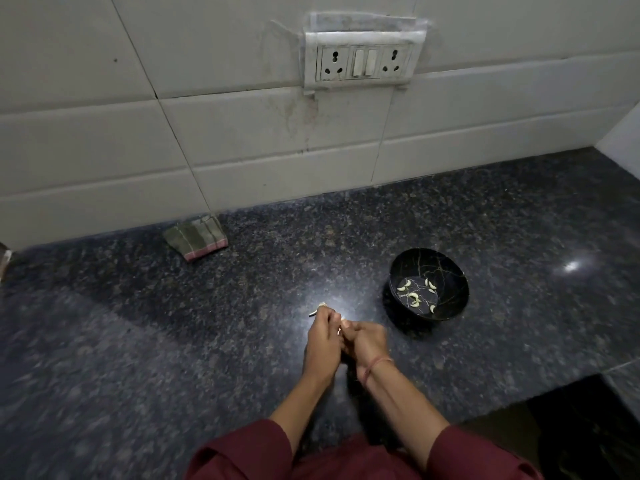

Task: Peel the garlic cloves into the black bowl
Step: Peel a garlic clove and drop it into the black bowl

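We find both hands together above the dark granite counter [173, 341], in front of the body. The left hand [322, 341] has its fingers curled and pinches a pale garlic piece [318, 309], which sticks out just past its fingertips. We cannot tell whether this is clove or skin. The right hand [367, 342] touches the left, its fingers curled inward. What it holds is hidden from us. A thin thread band [375, 364] circles the right wrist.

The black bowl [450, 268] stands on the counter near the hands, to their right and farther from the body, apart from them. Several peeled cloves [414, 295] lie loose on its bottom. Its inside carries thin pale vein-like lines.

On the tiled wall [104, 133] we note a socket plate [362, 62] with two outlets and two switches. Any marking on it is too small to read.

The counter meets the wall along its back edge. A folded cloth [197, 239] lies against that edge, well to the left of the bowl. Bare counter spreads left of the hands and between hands and cloth. At lower right the counter front steps back around a dark recess [571, 427].
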